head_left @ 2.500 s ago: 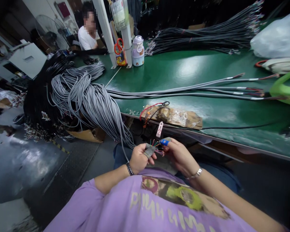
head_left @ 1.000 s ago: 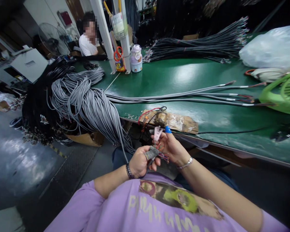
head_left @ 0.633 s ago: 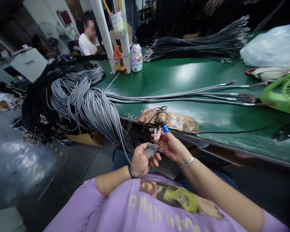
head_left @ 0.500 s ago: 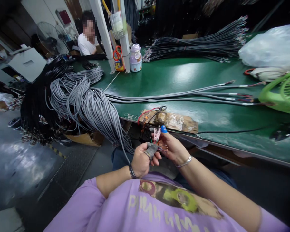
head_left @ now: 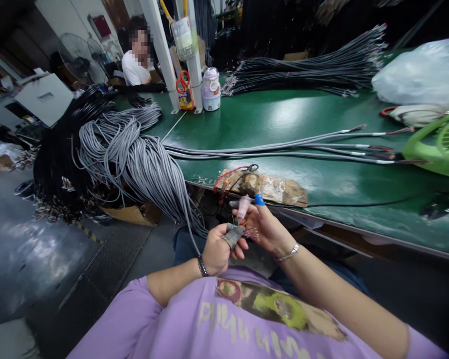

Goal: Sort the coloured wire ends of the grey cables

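Note:
My left hand (head_left: 217, 250) is closed around the end of a grey cable, and a worn grey cover sits on its thumb. Thin coloured wires (head_left: 251, 233) fan out from that grip towards my other hand. Just to the right, my right hand (head_left: 267, 228), with blue tape round one fingertip, pinches a small pale-pink piece (head_left: 244, 205) above the wires. Motion blurs this piece, so its exact kind does not show. A large bundle of grey cables (head_left: 134, 149) hangs over the bench edge on the left.
On the green bench (head_left: 284, 117), a wooden block (head_left: 280, 188) with red and black leads lies at the front edge. Several grey cables stretch to a green fan (head_left: 439, 144). Behind are black cables (head_left: 303, 72), a plastic bag (head_left: 415, 70) and a bottle (head_left: 211, 89). A person (head_left: 134, 65) sits beyond.
The pink piece has tipped slightly and become blurred. My right hand's blue-taped fingertip has shifted a little right and lifted away from it. My left hand stays nearly still.

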Motion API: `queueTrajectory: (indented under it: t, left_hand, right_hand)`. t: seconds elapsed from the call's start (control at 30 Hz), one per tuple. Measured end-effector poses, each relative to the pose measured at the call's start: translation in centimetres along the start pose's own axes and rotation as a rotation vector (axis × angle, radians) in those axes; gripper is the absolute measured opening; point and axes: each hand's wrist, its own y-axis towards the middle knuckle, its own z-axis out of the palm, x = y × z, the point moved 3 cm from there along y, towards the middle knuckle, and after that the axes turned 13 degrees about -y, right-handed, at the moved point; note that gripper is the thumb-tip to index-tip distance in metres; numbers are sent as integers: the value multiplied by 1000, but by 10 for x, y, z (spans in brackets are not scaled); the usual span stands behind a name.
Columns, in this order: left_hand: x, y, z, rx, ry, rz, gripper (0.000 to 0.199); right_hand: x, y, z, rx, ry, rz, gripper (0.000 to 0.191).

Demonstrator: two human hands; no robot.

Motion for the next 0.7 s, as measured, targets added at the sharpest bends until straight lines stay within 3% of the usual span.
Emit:
queueTrajectory:
  t: [0.2,0.43,0.6,0.7]
  left_hand:
    - [0,-6,-1,-7,-13,-9,42]
    - [0,0,-8,-23,55,60,39]
    - [2,1,-14,-4,230,92,34]
    - [3,2,-14,8,281,63,33]
  right_hand:
    - [6,2,-5,-1,-81,-80,27]
    - [2,-10,-6,56,-228,-64,54]
    - [4,-24,-3,36,-602,-180,42]
    - [7,-28,1,49,-698,-251,38]
